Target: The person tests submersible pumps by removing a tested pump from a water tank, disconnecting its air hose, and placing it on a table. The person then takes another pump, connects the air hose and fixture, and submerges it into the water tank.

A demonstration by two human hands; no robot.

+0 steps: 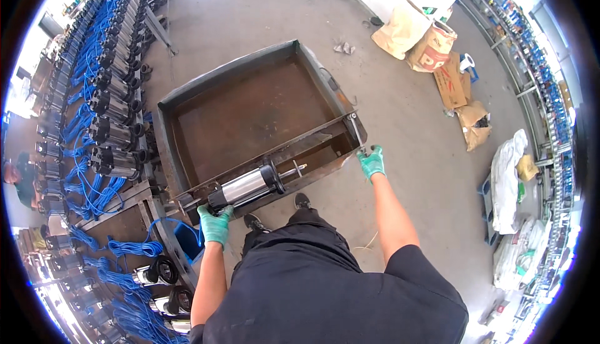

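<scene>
A cylindrical pump motor (244, 185), with a shiny steel body, black ends and a shaft pointing right, lies along the near edge of a rusty metal tray (227, 67). My left hand (214, 225), in a green glove, grips the black left end of this motor. At the tray's right corner, a slim metal lever (357, 129) slants down from the rim. The gloved fingers of my right hand (372, 162) are closed around its lower end. A narrow compartment (322, 151) beside the motor is partly covered by a crossbar.
Rows of similar motors (112, 130) with blue cables (78, 119) line the left side. More motors (156, 272) sit on a stand at lower left. Paper sacks (401, 28), flattened cardboard (451, 84) and white bags (507, 181) lie on the right. My shoes (302, 201) are close to the tray.
</scene>
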